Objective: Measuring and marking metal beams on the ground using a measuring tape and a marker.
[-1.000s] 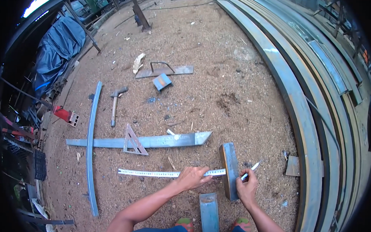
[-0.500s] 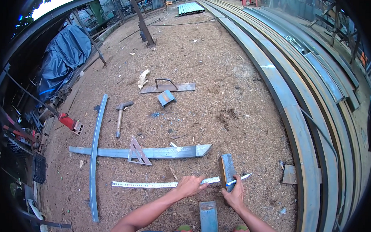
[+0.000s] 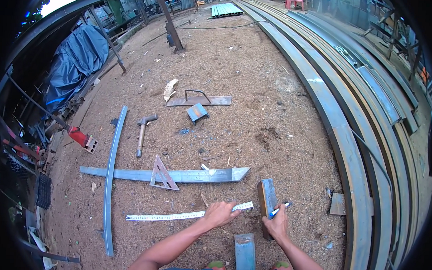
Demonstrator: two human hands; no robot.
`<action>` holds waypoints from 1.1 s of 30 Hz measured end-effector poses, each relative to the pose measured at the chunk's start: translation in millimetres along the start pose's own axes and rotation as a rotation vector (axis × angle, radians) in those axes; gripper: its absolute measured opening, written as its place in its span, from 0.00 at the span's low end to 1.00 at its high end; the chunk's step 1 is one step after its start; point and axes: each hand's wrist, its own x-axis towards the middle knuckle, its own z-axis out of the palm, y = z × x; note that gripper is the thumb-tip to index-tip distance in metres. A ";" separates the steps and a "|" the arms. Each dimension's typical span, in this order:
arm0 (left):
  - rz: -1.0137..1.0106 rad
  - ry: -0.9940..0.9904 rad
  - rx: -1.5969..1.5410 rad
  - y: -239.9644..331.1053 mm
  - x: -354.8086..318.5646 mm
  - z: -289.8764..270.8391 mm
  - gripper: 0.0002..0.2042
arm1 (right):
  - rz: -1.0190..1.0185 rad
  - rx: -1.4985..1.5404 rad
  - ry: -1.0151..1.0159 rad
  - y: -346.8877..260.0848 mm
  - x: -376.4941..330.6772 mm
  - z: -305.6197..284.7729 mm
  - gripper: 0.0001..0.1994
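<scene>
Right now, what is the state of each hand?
Left hand: open, pressing on the tape measure.
Right hand: closed, holding a marker at the steel piece.

dull grey steel bar [image 3: 267,197]; matt white flexible tape [image 3: 184,214]; rough sandy ground [image 3: 255,112]; wooden-handled hammer [image 3: 142,132]

The person's forearms were bare to the elbow, with no sleeves, gloves, watch or rings showing on the left hand [image 3: 221,213] or the right hand [image 3: 276,224]. Blue trousers covered the knees. The shoes [image 3: 215,267] were green with orange-red trim.
</scene>
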 end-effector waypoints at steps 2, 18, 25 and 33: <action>-0.008 -0.007 0.002 -0.5 -0.6 -0.1 0.21 | 0.013 -0.007 -0.010 -5.5 0.5 -3.4 0.28; -0.058 0.078 -0.123 8.8 12.0 5.1 0.19 | -0.083 0.032 -0.030 26.2 -44.0 -13.1 0.24; -0.043 0.046 -0.162 12.0 21.8 15.5 0.19 | -0.017 -0.007 -0.035 32.4 -36.5 -9.6 0.23; 0.049 0.114 -0.157 21.9 42.7 37.8 0.18 | 0.002 0.017 -0.073 31.9 -39.3 -10.8 0.22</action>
